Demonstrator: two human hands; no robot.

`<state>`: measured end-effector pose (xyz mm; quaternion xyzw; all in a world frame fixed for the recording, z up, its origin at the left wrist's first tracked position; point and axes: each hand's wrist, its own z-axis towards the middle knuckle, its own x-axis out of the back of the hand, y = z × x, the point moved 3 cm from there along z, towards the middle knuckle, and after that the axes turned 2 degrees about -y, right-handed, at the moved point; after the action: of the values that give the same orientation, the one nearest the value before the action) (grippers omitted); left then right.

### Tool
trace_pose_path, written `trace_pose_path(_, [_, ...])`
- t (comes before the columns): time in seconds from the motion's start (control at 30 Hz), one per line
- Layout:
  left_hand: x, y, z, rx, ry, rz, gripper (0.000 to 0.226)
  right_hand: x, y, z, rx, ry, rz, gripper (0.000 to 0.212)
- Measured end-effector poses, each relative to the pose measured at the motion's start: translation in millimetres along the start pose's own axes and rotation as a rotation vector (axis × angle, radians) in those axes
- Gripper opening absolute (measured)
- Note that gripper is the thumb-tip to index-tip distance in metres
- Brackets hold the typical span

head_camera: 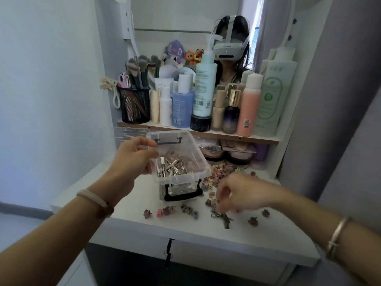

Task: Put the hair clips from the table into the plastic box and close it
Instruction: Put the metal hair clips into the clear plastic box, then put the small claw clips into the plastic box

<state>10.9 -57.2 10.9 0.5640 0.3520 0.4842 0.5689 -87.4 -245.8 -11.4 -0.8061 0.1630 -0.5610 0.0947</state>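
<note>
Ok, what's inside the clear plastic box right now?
Inside the clear plastic box: long silver metal clips at the near left, small dusky-pink claw clips behind them. They cover the floor; anything beneath is hidden.

Home vanity corner: mirror [175,15], cosmetic bottles [206,83], makeup brushes [140,68] in a mesh cup [135,106].

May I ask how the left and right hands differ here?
The left hand grips the plastic box by its rim; the right hand hovers, blurred, over loose hair clips on the table. The left wrist wears a pale band, the right a metal bangle. Both are bare.
</note>
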Motion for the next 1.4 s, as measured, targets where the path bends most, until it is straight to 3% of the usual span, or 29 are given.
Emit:
trace_pose_path(0.1, [5.3,-3.0,-0.1,0.006,0.016,0.007,0.018,-20.5,-0.5,7.8,-0.040,0.055,-0.145,0.041])
trace_pose_path(0.23, [8.1,-3.9,-0.8,0.007,0.028,0.006,0.018,-21.8,2.7,15.3,-0.063,0.146,-0.228,0.020])
trace_pose_path(0.33, [10.3,-4.2,-1.0,0.005,0.034,0.007,0.019,-18.5,5.7,15.6,-0.069,0.200,-0.247,0.033])
trace_pose_path(0.5, [13.2,-4.7,-0.9,-0.008,0.041,0.025,0.019,-21.2,14.2,17.6,-0.111,0.278,-0.216,0.027])
trace_pose_path(0.63, [17.9,-6.4,0.6,-0.003,0.040,0.019,0.019,8.6,10.5,6.7,-0.136,0.397,0.019,0.004])
trace_pose_path(0.77, [16.3,-7.7,2.7,0.001,0.028,0.019,0.018,62.9,-18.6,-7.8,0.044,0.464,0.497,0.012])
trace_pose_path(0.87, [11.5,-8.2,4.3,0.004,0.021,0.001,0.019,79.1,-52.9,-1.4,0.158,0.452,0.620,0.004])
trace_pose_path(1.0, [13.8,-10.0,5.3,0.009,0.029,-0.027,0.020,62.4,-89.7,22.2,0.226,0.337,0.490,0.007])
trace_pose_path(1.07, [21.5,-12.1,6.4,0.014,0.048,-0.024,0.019,60.3,-94.7,29.9,0.218,0.358,0.467,0.012])
trace_pose_path(1.23, [52.8,-21.4,8.7,0.041,0.116,-0.010,0.020,72.1,-77.3,45.2,0.147,0.452,0.647,0.017])
trace_pose_path(1.4, [90.2,-28.9,8.0,0.071,0.185,0.007,0.022,46.3,-70.5,83.1,0.074,0.353,0.360,0.011])
